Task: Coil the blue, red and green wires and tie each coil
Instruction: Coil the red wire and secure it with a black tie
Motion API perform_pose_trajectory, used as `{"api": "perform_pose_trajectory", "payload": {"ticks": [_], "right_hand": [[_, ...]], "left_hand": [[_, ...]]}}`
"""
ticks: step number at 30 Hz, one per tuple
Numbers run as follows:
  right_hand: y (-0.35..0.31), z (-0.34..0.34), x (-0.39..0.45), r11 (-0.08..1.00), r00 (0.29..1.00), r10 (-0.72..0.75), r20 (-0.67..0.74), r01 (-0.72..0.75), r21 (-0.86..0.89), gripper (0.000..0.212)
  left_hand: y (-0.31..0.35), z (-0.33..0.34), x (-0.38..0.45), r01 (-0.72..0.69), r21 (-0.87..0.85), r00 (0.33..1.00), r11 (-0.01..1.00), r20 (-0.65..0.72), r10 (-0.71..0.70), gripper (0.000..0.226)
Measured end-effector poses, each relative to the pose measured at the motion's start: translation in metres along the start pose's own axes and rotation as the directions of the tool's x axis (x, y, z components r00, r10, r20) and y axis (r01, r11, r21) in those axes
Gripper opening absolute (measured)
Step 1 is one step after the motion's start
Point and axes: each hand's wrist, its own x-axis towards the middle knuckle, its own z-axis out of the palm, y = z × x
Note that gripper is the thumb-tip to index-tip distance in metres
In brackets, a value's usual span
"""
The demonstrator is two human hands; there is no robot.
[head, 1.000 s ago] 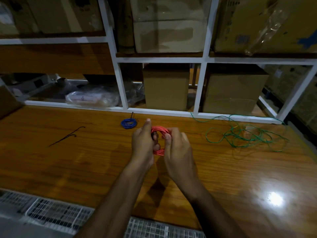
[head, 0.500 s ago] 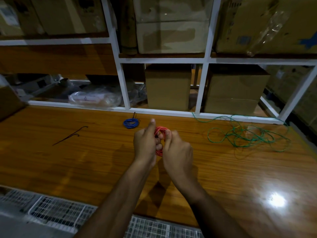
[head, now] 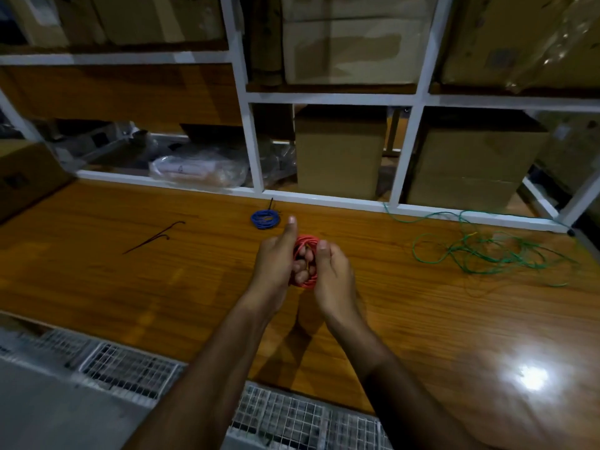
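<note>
Red wire (head: 305, 246), wound into a small coil, sits above the wooden table (head: 162, 287), gripped between the left hand (head: 276, 264) and right hand (head: 331, 274), fingers curled round its loops. Blue coil (head: 264, 219) lies tied; green wire (head: 487, 254) lies loose. Judging by this, tying the red coil comes next, calling for a black tie (head: 152, 238).

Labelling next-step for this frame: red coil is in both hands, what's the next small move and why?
Probably reach for a black tie and bind the red coil. Both the left hand and right hand grip the coil, no tie shows on it, the blue coil lies tied, and the green wire is loose.
</note>
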Motion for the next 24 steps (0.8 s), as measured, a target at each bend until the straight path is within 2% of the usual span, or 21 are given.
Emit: {"api": "perform_pose_trajectory", "payload": {"ticks": [2, 5, 8, 10, 15, 17, 19, 24], "right_hand": [[0.001, 0.01, 0.0, 0.995, 0.999, 0.013, 0.039, -0.017, 0.098, 0.052], [-0.002, 0.025, -0.003, 0.986, 0.991, 0.002, 0.133, -0.023, 0.163, 0.049], [-0.006, 0.04, -0.004, 0.991, 0.972, -0.07, 0.223, 0.042, 0.13, 0.031], [-0.009, 0.055, -0.004, 0.99, 0.957, -0.131, 0.26, 0.112, 0.089, 0.027], [-0.006, 0.127, -0.005, 0.969, 0.962, -0.242, 0.123, 0.247, -0.021, 0.038], [-0.007, 0.154, 0.003, 0.943, 0.947, -0.32, 0.039, 0.323, -0.081, 0.037], [-0.01, 0.179, 0.011, 0.89, 0.902, -0.43, -0.034, 0.418, -0.181, 0.035], [-0.012, 0.257, 0.019, 0.802, 0.856, -0.513, -0.052, 0.457, -0.385, 0.032]], "left_hand": [[0.003, -0.01, 0.002, 0.07, -0.07, 0.997, 0.995, 0.035, -0.068, 0.065], [0.008, -0.033, 0.006, 0.189, -0.17, 0.981, 0.967, 0.083, -0.177, 0.065], [0.004, -0.057, 0.013, 0.206, -0.143, 0.979, 0.968, 0.029, -0.204, 0.063], [0.003, -0.072, 0.017, 0.216, -0.222, 0.973, 0.951, -0.029, -0.228, 0.06], [0.01, -0.119, 0.038, 0.184, -0.32, 0.972, 0.929, -0.081, -0.221, 0.053], [0.012, -0.142, 0.046, 0.212, -0.423, 0.968, 0.881, -0.032, -0.248, 0.049], [0.015, -0.168, 0.053, 0.232, -0.499, 0.967, 0.835, 0.023, -0.255, 0.046], [0.017, -0.239, 0.075, 0.18, -0.567, 0.969, 0.804, -0.038, -0.243, 0.051]]}}
